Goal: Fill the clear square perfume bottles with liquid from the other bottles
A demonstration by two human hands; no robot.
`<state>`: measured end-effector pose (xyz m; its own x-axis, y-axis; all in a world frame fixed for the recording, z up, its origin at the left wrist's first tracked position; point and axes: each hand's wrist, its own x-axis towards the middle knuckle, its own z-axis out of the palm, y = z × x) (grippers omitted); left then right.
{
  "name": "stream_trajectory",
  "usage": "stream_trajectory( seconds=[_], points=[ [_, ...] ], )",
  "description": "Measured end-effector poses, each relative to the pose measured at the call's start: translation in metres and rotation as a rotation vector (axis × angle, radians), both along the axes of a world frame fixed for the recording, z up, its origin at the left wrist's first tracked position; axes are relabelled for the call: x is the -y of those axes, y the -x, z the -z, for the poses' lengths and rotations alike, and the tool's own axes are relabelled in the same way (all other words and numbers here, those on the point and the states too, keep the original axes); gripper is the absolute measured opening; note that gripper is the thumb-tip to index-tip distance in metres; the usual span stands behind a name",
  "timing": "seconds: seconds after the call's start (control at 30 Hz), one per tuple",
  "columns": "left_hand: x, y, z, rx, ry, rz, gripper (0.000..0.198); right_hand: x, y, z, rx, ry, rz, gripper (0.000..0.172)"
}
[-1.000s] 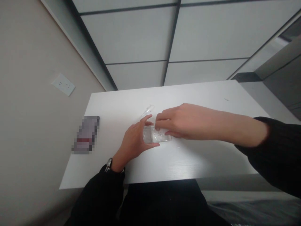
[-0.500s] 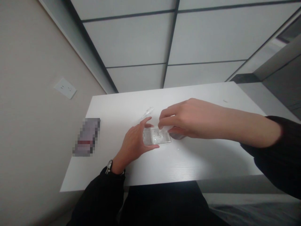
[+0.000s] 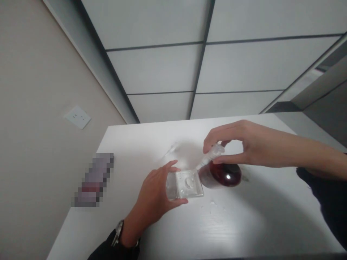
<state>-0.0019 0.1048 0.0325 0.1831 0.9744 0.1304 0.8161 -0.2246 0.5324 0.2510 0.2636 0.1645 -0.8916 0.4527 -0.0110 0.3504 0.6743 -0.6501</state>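
My left hand (image 3: 157, 189) is closed around a small clear square plastic box (image 3: 189, 183), with its thumb and fingers on opposite sides. The box sits at or just above the white tabletop; I cannot tell which. To its right, my right hand (image 3: 233, 144) pinches a clear, ridged plastic piece (image 3: 212, 155) between thumb and fingers. The piece slants down toward the box's upper right corner; whether they touch is unclear. Just beneath my right hand stands a rounded glass cup (image 3: 228, 176) with dark red contents, its handle apparently on the right.
A thin strip of clear plastic (image 3: 170, 150) lies on the white table (image 3: 130, 144) behind my left hand. Small water drops (image 3: 213, 203) dot the surface in front. A pixelated flat object (image 3: 93, 180) rests at the left edge. A wall socket (image 3: 78, 117) is beyond it.
My right hand has lifted away from the box to the right, drawing up the clear plastic piece. The red cup now shows. The view has tilted up; my left hand keeps its hold.
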Motion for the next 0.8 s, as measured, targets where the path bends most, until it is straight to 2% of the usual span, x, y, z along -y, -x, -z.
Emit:
stream_trajectory(
  seconds=[0.1, 0.23, 0.33, 0.43, 0.53, 0.6, 0.7, 0.8],
  points=[
    [0.001, -0.001, -0.001, -0.012, -0.025, -0.009, 0.097, -0.026, 0.002, 0.029, -0.022, 0.065, 0.044, 0.020],
    [0.002, -0.003, -0.003, -0.025, -0.051, 0.001, 0.104, -0.052, 0.017, 0.084, -0.026, 0.157, 0.068, 0.021],
    [0.001, -0.003, -0.003, -0.034, -0.064, 0.004, 0.111, -0.057, 0.030, 0.119, -0.041, 0.188, 0.073, 0.023],
    [0.000, -0.002, -0.003, -0.039, -0.080, 0.011, 0.115, -0.056, 0.039, 0.140, -0.046, 0.131, 0.071, 0.020],
    [0.000, -0.001, -0.003, -0.032, -0.092, 0.019, 0.114, -0.055, 0.041, 0.146, -0.070, 0.070, 0.038, 0.017],
    [0.000, -0.001, -0.003, -0.029, -0.088, 0.020, 0.113, -0.053, 0.037, 0.141, -0.117, 0.046, 0.024, 0.018],
    [0.000, -0.002, -0.004, -0.038, -0.066, 0.028, 0.111, -0.047, 0.020, 0.123, -0.164, 0.006, 0.049, 0.019],
    [0.000, -0.002, -0.005, -0.037, -0.045, 0.045, 0.103, -0.027, -0.008, 0.102, -0.178, 0.027, 0.183, 0.021]
  ],
)
